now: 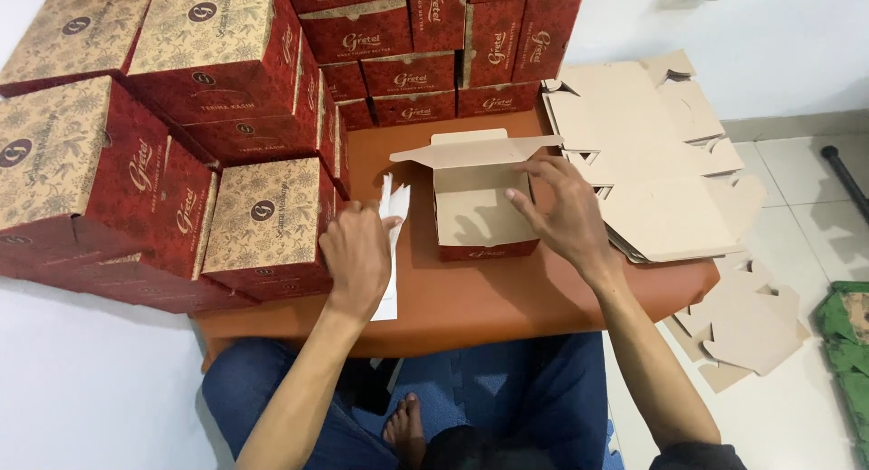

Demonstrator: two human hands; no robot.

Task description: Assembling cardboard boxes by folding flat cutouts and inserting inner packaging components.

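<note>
— White wall and pale tiled floor ring a low orange-brown table [471, 298]; the person sits at its near edge in blue trousers. What are the hands doing?

— Right hand [563, 215] lies spread over the open box [475, 208], fingers wide, the index tip on the far rim and the thumb inside against the right wall. It touches the box but closes on nothing.

— And the box itself?

— Upright on the table directly under that hand, plain brown inside, red patterned strip along its near side, lid flap [475, 149] standing open just beyond the fingertips.

— The other hand?

— Left hand [358, 253] is curled narrow around the white paper sheets [392, 244], which stick up past its knuckles and trail down toward the table edge. Whether it pinches them or merely rests on them, I cannot tell.

— What lies around the grips?

— Just beyond the left hand, touching its far side, sits a finished red-and-tan box [267, 221], part of a stack of closed boxes [208, 81] rising further out and behind the open box. Outward of the right hand, a pile of flat cardboard blanks [643, 162] overhangs the table; more blanks on the floor [747, 330] lie below that wrist's side.
</note>
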